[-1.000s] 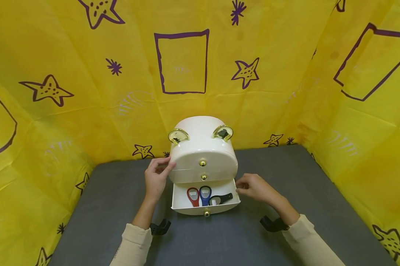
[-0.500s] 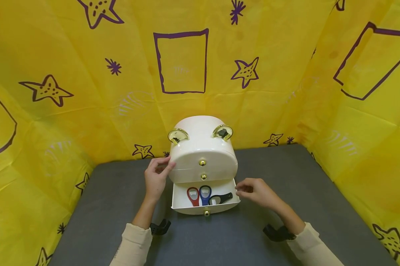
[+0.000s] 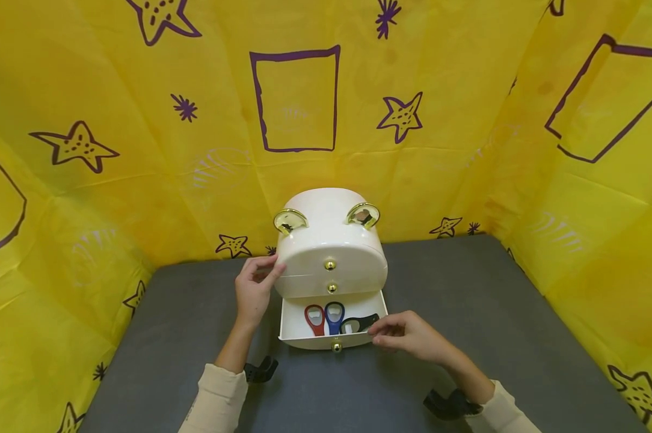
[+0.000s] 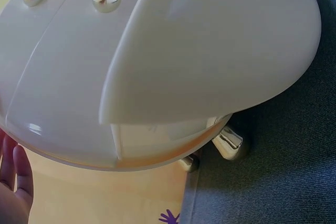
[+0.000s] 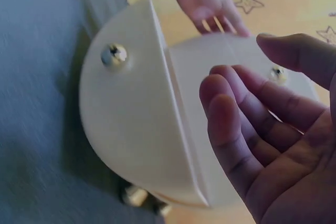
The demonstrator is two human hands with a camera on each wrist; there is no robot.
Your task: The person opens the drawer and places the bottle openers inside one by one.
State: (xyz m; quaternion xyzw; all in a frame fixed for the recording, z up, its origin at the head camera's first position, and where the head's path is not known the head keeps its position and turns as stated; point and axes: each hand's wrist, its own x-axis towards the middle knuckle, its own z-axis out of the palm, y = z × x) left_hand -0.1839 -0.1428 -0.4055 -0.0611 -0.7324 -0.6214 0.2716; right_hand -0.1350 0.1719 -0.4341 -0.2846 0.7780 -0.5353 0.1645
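A white storage box [image 3: 331, 225] with gold-rimmed ears stands on the dark table. Its lowest drawer [image 3: 307, 343] is pulled out. Inside lie a red bottle opener [image 3: 319, 327], a blue bottle opener [image 3: 334, 326] and a black-handled piece [image 3: 366, 323] with a pale round end, partly behind my right fingers. My left hand [image 3: 252, 293] rests its fingertips against the box's left side. Over the drawer's front right corner is my right hand [image 3: 415, 338], fingers loosely bent, thumb apart; its palm [image 5: 294, 182] holds nothing in the right wrist view. Whether those fingertips touch the rim I cannot tell.
Two upper drawers with gold knobs [image 3: 330, 264] are closed above the pulled-out one. The lowest drawer has its own knob [image 3: 337, 347]. Yellow patterned cloth [image 3: 196, 198] hangs behind and at both sides of the grey table [image 3: 445, 270].
My right hand has come from beside the drawer's right wall toward its front right corner, nearer to me. The left hand, box and drawer keep their places.
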